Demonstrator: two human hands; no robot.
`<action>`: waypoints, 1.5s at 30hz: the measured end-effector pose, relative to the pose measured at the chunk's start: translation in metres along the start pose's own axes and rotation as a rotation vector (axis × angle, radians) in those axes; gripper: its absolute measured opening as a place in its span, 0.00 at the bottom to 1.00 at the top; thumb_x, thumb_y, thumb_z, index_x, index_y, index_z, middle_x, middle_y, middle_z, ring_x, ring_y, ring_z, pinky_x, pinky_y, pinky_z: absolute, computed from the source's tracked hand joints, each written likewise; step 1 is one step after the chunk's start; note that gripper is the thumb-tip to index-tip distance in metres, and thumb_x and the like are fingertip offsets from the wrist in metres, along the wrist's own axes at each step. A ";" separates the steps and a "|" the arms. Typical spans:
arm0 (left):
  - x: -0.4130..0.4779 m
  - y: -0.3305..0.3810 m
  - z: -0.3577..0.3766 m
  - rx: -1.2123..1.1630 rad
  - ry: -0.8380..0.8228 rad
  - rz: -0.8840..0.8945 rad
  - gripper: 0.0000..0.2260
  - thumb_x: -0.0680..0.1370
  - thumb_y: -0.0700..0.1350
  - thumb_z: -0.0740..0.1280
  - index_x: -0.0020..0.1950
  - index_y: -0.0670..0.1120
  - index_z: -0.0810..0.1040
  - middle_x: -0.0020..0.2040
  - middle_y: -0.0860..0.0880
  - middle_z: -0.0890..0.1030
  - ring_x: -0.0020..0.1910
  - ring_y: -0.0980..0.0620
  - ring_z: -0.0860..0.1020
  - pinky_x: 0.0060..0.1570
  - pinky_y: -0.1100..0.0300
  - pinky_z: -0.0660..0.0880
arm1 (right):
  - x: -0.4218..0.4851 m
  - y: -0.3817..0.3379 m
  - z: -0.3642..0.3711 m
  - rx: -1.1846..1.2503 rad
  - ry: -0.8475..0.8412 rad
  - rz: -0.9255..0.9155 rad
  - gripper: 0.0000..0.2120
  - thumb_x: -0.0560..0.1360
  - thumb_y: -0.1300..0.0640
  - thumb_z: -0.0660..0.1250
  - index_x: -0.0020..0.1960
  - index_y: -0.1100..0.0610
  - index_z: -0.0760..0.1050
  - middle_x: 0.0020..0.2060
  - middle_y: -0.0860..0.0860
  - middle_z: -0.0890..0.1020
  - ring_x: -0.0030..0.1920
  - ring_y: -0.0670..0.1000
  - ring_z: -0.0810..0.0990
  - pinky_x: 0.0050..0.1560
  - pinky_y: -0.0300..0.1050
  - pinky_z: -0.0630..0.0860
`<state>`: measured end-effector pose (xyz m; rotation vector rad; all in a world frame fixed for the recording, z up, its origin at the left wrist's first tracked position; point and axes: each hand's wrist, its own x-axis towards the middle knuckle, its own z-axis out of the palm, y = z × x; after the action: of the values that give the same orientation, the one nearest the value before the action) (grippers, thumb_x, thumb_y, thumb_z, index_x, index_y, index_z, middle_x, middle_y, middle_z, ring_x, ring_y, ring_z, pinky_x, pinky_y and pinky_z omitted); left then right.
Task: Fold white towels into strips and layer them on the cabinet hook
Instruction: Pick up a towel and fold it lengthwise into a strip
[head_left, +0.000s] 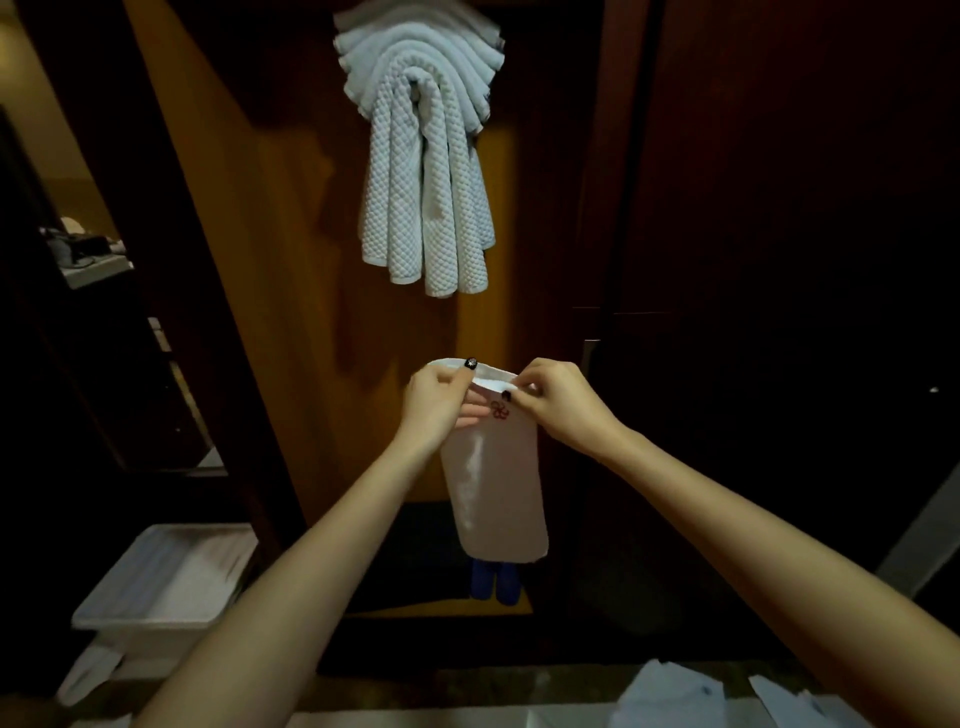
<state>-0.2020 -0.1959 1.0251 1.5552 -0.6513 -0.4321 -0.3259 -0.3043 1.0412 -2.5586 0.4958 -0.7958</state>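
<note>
Pinching towel (493, 483): L hand (435, 401), R hand (557, 406).

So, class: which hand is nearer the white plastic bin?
Left. The left hand is above and right of the white plastic bin; the right hand is further right, both pinching the folded towel.

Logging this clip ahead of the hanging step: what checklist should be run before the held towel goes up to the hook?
1. Left hand pinches the top edge of the white towel: ok.
2. Right hand pinches the same edge: ok.
3. Towel folded into a narrow strip: ok.
4. Hung towels draped in layers above: ok.
5. Room left on the hook, hidden under them: cannot tell.
6. Towel's lower end hangs apart from the white bin: ok.
</note>
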 end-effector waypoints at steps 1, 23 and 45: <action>0.003 0.003 -0.007 0.157 0.039 0.147 0.08 0.80 0.47 0.65 0.50 0.42 0.77 0.42 0.44 0.84 0.36 0.53 0.84 0.35 0.62 0.79 | 0.001 -0.001 -0.004 0.010 -0.007 -0.006 0.10 0.78 0.58 0.67 0.51 0.64 0.83 0.48 0.55 0.82 0.49 0.50 0.79 0.46 0.37 0.69; 0.003 0.059 -0.016 0.423 -0.470 0.509 0.12 0.78 0.44 0.69 0.34 0.48 0.77 0.28 0.58 0.75 0.30 0.63 0.70 0.32 0.70 0.65 | -0.020 -0.011 -0.060 -0.002 -0.056 -0.009 0.13 0.81 0.54 0.63 0.51 0.60 0.83 0.47 0.50 0.84 0.48 0.49 0.81 0.50 0.44 0.75; -0.002 0.067 -0.075 0.564 -0.346 0.442 0.13 0.70 0.46 0.77 0.32 0.48 0.74 0.33 0.50 0.78 0.34 0.52 0.74 0.37 0.56 0.69 | -0.032 -0.028 -0.079 0.139 0.102 -0.085 0.05 0.77 0.61 0.68 0.44 0.55 0.74 0.36 0.45 0.79 0.35 0.40 0.77 0.35 0.32 0.71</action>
<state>-0.1664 -0.1371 1.0983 1.8051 -1.4457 -0.1838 -0.3920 -0.2881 1.1000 -2.4332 0.3517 -0.9599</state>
